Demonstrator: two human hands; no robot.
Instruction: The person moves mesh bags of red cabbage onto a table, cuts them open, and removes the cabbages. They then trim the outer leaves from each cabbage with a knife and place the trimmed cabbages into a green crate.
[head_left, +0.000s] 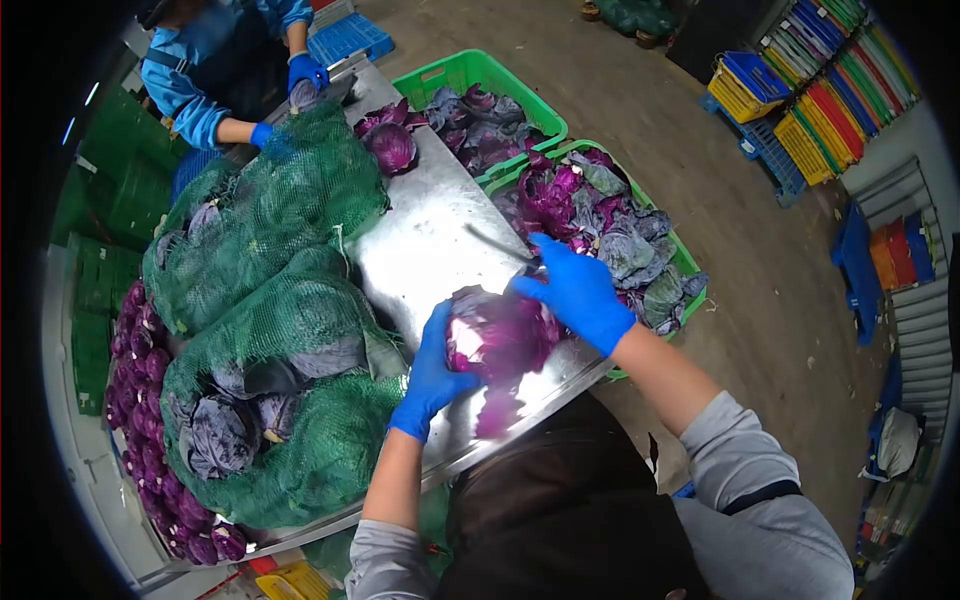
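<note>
A shiny purple cabbage, slightly blurred, is over the near part of the metal table. My left hand, in a blue glove, is wrapped round its left side. On its upper right is my right hand, also gloved, with the fingers bent and a dark, blurred shape beside them; what that hand holds is unclear. A loose purple leaf shows below the cabbage. To the left lie green mesh sacks of cabbages, one open with dull purple heads showing.
Green crates of leaves stand beyond the table's right edge. Another cabbage lies at the table's far end, where a co-worker in blue gloves handles one. Peeled cabbages are piled along the left edge. Coloured crates stand at the right.
</note>
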